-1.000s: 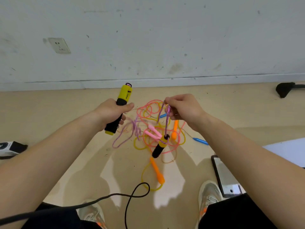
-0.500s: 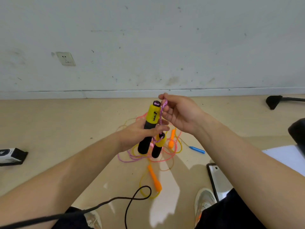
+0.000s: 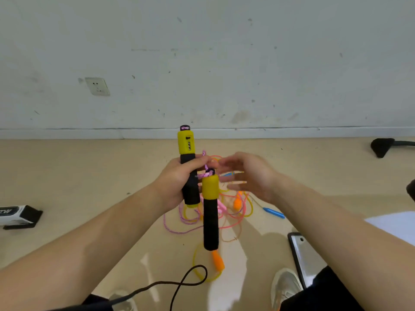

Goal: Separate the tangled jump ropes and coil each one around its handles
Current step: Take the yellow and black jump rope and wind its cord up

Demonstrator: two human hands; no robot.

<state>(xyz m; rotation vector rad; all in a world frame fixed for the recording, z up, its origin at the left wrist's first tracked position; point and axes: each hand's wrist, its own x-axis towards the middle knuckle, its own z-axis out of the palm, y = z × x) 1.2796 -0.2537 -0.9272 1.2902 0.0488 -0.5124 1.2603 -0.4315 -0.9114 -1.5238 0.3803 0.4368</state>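
Well, the jump rope being worked has two matching handles, each yellow at the rope end and black foam below, joined by a speckled purple rope [image 3: 204, 175]. The upright handle [image 3: 188, 153] stands in the air above the floor [image 3: 89, 176], and the hanging handle [image 3: 210, 216] dangles just beside it and lower, with the rope knotted at its cap. Loops of the same purple rope trail down to the floor, into the tangled pile [image 3: 188, 218] of pink and yellow ropes under the hands.

Counted: two yellow-and-black handles, two orange handles [image 3: 217, 261] in the pile, one clear blue handle [image 3: 275, 213] at its right edge, and something pink that may be a handle, too hidden to be sure.

The left hand [image 3: 173, 182] grips the black part of the upright handle, its fingers [image 3: 198, 160] wrapped fully round it. The right hand [image 3: 251, 176] is blurred, with straight, spread fingers [image 3: 233, 182] that hold nothing; they sit near the hanging handle's yellow top, and I cannot tell whether they touch it
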